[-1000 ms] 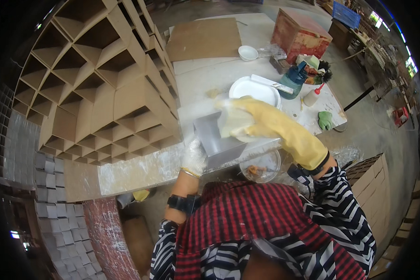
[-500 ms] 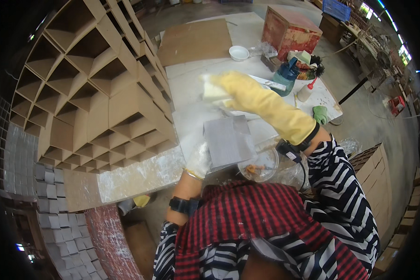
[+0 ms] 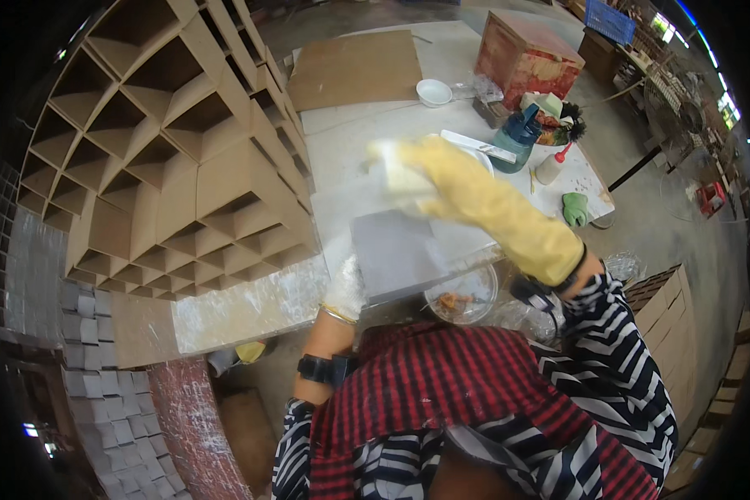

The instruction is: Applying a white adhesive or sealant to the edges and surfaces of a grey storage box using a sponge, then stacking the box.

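Note:
A grey square tile [image 3: 400,250] lies flat on the white worktable [image 3: 350,142] in front of me. My left hand [image 3: 344,287], in a thin white glove, grips the tile's near left corner. My right hand [image 3: 429,171], in a long yellow rubber glove, is raised above the table past the tile's far edge and holds a pale sponge-like pad [image 3: 389,173]. The pad is blurred. A white plate [image 3: 477,158] sits just behind the yellow glove.
A tall cardboard grid of open cells [image 3: 167,158] fills the left. A brown board [image 3: 354,71], a white bowl [image 3: 433,92], a red box [image 3: 525,54], a teal bottle [image 3: 517,137], a squeeze bottle [image 3: 552,167] and a green glove [image 3: 575,208] lie beyond. A clear bowl [image 3: 462,296] sits near my body.
My right hand with the pad has lifted off the tile and swung up and away across the table. The tile has settled flatter under my left hand.

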Available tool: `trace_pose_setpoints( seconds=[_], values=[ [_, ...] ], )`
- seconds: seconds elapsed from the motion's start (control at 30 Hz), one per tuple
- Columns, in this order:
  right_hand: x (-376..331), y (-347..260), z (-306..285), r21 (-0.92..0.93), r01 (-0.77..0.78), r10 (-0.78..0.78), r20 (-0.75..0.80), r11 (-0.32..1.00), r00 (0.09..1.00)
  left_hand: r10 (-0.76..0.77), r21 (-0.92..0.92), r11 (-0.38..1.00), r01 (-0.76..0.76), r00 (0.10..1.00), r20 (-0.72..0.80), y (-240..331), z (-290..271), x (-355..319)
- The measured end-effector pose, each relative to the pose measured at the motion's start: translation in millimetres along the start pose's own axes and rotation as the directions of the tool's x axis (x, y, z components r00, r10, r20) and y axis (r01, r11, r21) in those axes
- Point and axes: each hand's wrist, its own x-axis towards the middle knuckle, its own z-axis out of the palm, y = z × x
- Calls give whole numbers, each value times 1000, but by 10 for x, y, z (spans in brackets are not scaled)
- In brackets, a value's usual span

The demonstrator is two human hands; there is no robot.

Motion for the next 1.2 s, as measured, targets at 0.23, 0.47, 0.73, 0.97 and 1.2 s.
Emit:
trace_pose_setpoints(
  seconds=[0.23,0.47,0.73,0.97,1.2],
  values=[
    [-301,-212,176,-48,136,-117,287,990,951,17,-143,990,15,976,219,-28,-226,261],
    [-73,298,42,-241,-100,64,-152,965,986,17,-196,980,38,963,269,-76,-301,342],
    [-86,-399,258,-56,242,-222,240,969,945,16,-105,994,24,931,364,-54,-284,335],
    [53,198,144,87,-158,174,-224,984,959,131,140,979,-145,986,103,-80,-286,195],
    [-142,309,198,880,-305,498,92,365,862,231,13,972,-236,957,176,-137,-338,249]
  ],
)
